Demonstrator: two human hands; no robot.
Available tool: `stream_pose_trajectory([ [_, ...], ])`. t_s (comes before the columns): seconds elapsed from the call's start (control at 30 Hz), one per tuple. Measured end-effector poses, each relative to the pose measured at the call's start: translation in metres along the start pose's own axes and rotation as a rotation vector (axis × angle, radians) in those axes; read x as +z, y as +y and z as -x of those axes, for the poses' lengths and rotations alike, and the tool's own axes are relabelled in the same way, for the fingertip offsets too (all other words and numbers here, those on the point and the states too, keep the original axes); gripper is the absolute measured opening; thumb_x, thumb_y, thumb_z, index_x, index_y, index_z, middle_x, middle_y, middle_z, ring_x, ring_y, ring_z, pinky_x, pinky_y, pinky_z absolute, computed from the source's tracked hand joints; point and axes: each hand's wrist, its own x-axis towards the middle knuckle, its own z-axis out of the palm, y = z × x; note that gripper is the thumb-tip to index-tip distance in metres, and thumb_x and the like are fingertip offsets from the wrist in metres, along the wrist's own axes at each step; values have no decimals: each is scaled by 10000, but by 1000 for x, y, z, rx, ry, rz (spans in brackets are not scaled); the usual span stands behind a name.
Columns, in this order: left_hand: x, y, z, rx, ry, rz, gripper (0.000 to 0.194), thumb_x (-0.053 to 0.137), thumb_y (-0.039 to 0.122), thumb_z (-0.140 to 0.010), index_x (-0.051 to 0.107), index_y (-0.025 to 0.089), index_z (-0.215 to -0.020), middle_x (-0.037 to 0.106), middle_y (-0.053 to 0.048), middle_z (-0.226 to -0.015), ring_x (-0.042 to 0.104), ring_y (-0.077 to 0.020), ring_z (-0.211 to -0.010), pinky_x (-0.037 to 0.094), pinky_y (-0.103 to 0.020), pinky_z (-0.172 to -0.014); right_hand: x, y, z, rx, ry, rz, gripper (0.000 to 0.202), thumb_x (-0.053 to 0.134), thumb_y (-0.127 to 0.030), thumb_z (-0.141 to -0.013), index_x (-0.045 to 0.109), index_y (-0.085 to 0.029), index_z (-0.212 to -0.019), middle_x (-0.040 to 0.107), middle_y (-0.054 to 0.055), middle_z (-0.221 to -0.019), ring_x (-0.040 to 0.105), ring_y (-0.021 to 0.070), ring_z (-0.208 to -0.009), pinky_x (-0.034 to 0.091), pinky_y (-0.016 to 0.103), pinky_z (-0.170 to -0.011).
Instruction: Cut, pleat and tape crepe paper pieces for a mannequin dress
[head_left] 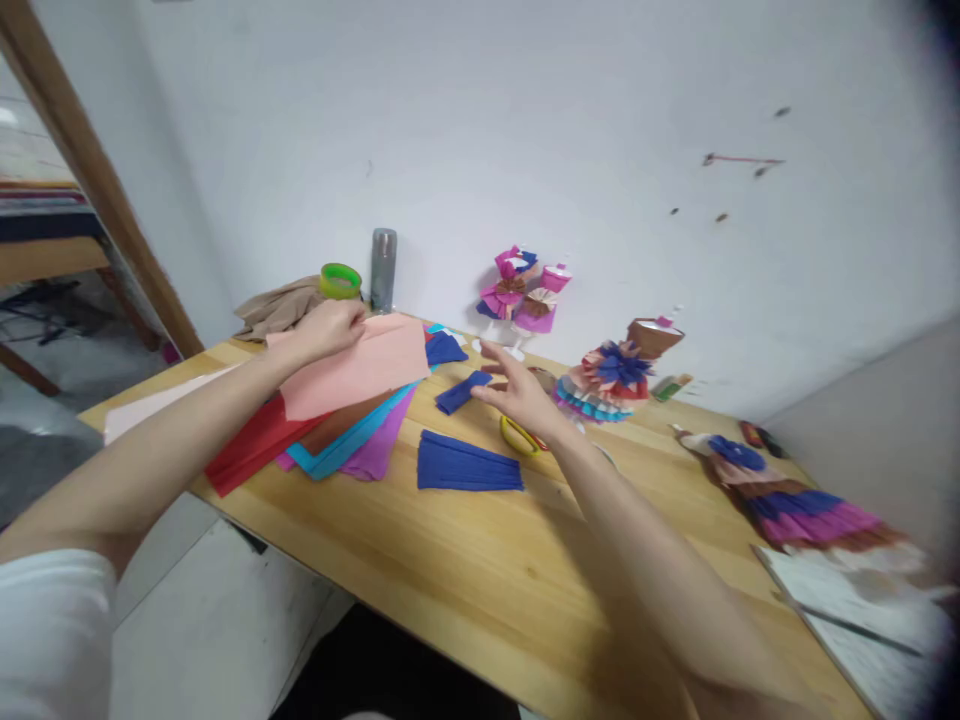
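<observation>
My left hand is closed on the upper edge of a peach paper sheet, which lies over red, brown, blue and purple sheets. My right hand has its fingers apart, the fingertips at the right end of a small folded dark blue piece; whether they touch it is unclear. Nothing shows in its grasp. Nearer to me, a pleated dark blue piece lies flat on the wooden table.
Yellow-handled scissors lie under my right wrist. Small dress forms in coloured paper stand behind and right. A grey bottle and green tape roll are at the back left; an open book lies at right.
</observation>
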Motion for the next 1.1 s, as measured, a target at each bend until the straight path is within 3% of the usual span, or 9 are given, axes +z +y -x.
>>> stream_pose_trajectory([
  [0.17,-40,103,23,446,335,-303,269,355,98,-899,623,115,-915,641,-110,-742,586,-219,-695,377,-319,-597,-31,-13,14,-265,249,208,975,635,-605,-795,68,-323,-1536,176,139,-1589,380,362,-1361,487,537,-958],
  [0.23,-32,135,44,652,432,-315,285,347,86,-916,621,137,-858,624,-83,-694,569,-199,-653,376,-310,-572,-38,-15,35,-362,315,331,909,618,-562,-829,92,-326,-1531,212,126,-1579,322,363,-1398,436,563,-1018],
  [0.33,7,162,71,886,511,-256,263,380,78,-919,620,152,-840,602,-30,-616,537,-154,-559,366,-282,-514,-38,-5,81,-430,338,494,708,621,-362,-873,263,-323,-1483,377,131,-1489,375,345,-1367,392,581,-1054],
  [0.47,65,175,93,990,441,-180,220,416,14,-876,609,114,-845,605,-28,-616,547,-139,-545,395,-274,-507,-24,21,141,-345,219,576,451,535,-148,-851,484,-234,-1291,456,173,-1408,470,336,-1285,465,576,-963],
  [0.57,86,178,101,1009,471,-174,192,436,16,-866,609,99,-878,598,-22,-620,547,-145,-532,396,-279,-487,-16,30,166,-376,299,563,313,522,-100,-781,537,-211,-1074,512,165,-1345,485,337,-1268,467,591,-946],
  [0.67,90,179,108,1027,462,-159,172,454,14,-852,608,86,-874,605,-35,-640,542,-147,-529,391,-282,-477,-13,25,174,-490,327,559,259,537,-96,-748,519,-227,-971,559,142,-1293,491,322,-1270,463,579,-949],
  [0.83,85,175,121,988,301,-96,206,432,-4,-857,597,118,-854,634,-50,-709,563,-163,-595,412,-296,-519,-10,11,169,-566,20,529,317,550,-223,-822,523,-184,-1135,667,142,-1126,607,275,-1107,441,529,-948],
  [1.0,77,175,130,849,14,23,193,457,69,-894,561,158,-758,615,-34,-698,557,-166,-615,394,-299,-549,-7,15,173,-490,-30,612,229,505,-109,-865,600,-180,-1062,702,82,-877,651,206,-849,478,371,-753],
  [1.1,76,178,131,754,-168,121,206,501,259,-937,572,159,-771,634,-46,-750,577,-187,-676,394,-312,-577,-6,16,178,-431,-63,571,242,489,-127,-866,617,-176,-1065,701,97,-941,652,213,-921,493,355,-759],
])
